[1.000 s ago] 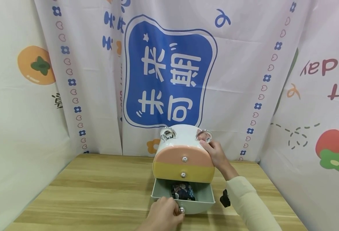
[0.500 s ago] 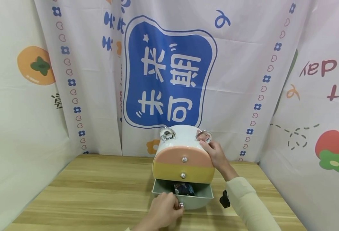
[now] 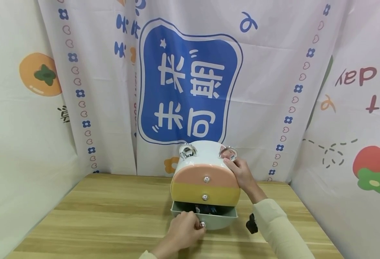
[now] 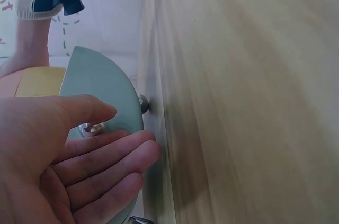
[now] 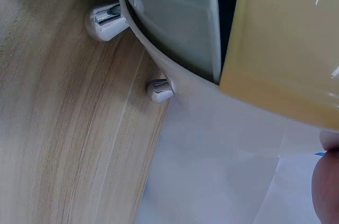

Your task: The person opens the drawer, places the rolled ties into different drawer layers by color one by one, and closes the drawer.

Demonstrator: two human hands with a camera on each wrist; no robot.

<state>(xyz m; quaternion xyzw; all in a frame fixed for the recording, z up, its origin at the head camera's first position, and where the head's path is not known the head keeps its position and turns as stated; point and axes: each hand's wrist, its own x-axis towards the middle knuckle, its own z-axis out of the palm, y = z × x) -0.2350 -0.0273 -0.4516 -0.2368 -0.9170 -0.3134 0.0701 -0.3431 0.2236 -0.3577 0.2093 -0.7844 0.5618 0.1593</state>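
Observation:
A small rounded drawer cabinet (image 3: 206, 153), white on top with two round silver ears, stands on the wooden table. The orange drawer (image 3: 190, 174) and yellow drawer (image 3: 186, 192) are closed; the pale green bottom drawer (image 3: 220, 221) sticks out partway. Inside it lies a dark floral-patterned item (image 3: 207, 209), mostly in shadow. My left hand (image 3: 185, 228) pinches the green drawer's silver knob (image 4: 91, 129) between thumb and index finger, the other fingers extended below. My right hand (image 3: 243, 176) rests against the cabinet's upper right side, its fingertips beside the right ear (image 3: 229, 153).
Short silver feet (image 5: 160, 90) hold the cabinet above the table (image 3: 112, 216). A printed cloth (image 3: 261, 90) hangs close behind it, and more cloth walls both sides. A black strap end (image 3: 251, 223) dangles by the right sleeve.
My left hand has moved forward with the green drawer, which now sticks out less. The floral item is more covered by the cabinet. My right hand has stayed in place.

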